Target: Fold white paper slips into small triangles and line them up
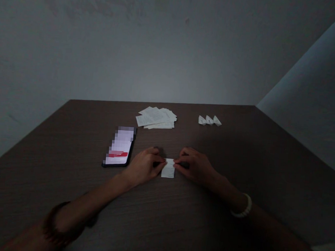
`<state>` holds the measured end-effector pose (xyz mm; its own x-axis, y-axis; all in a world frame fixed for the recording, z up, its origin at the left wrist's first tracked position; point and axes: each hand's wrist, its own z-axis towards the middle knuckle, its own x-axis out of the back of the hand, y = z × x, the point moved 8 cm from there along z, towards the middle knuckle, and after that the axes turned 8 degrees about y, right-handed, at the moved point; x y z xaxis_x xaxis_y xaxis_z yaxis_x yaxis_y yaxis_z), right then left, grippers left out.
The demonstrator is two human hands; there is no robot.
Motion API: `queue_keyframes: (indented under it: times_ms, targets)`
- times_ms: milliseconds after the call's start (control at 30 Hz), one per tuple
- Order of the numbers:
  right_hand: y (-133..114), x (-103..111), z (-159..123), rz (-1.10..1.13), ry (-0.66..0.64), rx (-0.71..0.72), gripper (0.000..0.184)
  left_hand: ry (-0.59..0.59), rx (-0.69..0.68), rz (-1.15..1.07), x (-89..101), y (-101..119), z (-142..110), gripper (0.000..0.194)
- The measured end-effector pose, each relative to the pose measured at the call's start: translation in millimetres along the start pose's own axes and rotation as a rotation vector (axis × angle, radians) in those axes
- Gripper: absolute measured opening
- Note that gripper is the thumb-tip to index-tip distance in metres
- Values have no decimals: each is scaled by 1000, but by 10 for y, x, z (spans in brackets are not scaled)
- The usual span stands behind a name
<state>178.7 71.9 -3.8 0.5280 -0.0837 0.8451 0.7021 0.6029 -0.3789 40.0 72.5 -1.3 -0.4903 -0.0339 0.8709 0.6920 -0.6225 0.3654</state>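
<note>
A small white slip of paper (pixel 168 170) lies flat on the dark wooden table (pixel 68 165) in front of me. My left hand (pixel 144 165) rests on the table at the slip's left edge, fingertips pinching its upper left corner. My right hand (pixel 195 166) does the same on the right side, fingertips pressed on the slip's upper right edge. Both hands lie low on the tabletop, knuckles up. A white bead bracelet (pixel 243 209) circles my right wrist and a dark band (pixel 55 228) my left forearm.
A phone (pixel 120 147) with a lit screen lies left of my left hand. A loose pile of white paper slips (pixel 156 118) sits farther back. Three small folded paper pieces (pixel 209 120) stand in a row at the back right. Grey walls close off the table's far side and right.
</note>
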Motion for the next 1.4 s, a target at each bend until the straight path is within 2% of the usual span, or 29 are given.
queue_keyframes:
  times_ms: [433, 733, 833, 933, 1400]
  targets:
    - [-94, 84, -88, 11, -43, 59, 39, -47, 15, 27, 13, 8, 1, 27]
    - [-94, 106, -84, 15, -27, 49, 40, -110, -26, -4, 81, 18, -44, 44]
    - [-102, 98, -84, 3, -18, 41, 33, -130, -39, -7, 92, 28, -46, 46]
    - [-134, 91, -73, -27, 6, 22, 29, -132, -40, -6, 97, 32, -49, 46]
    - [-220, 80, -27, -101, 52, -35, 40, -109, -17, -50, 151, 61, -58, 41]
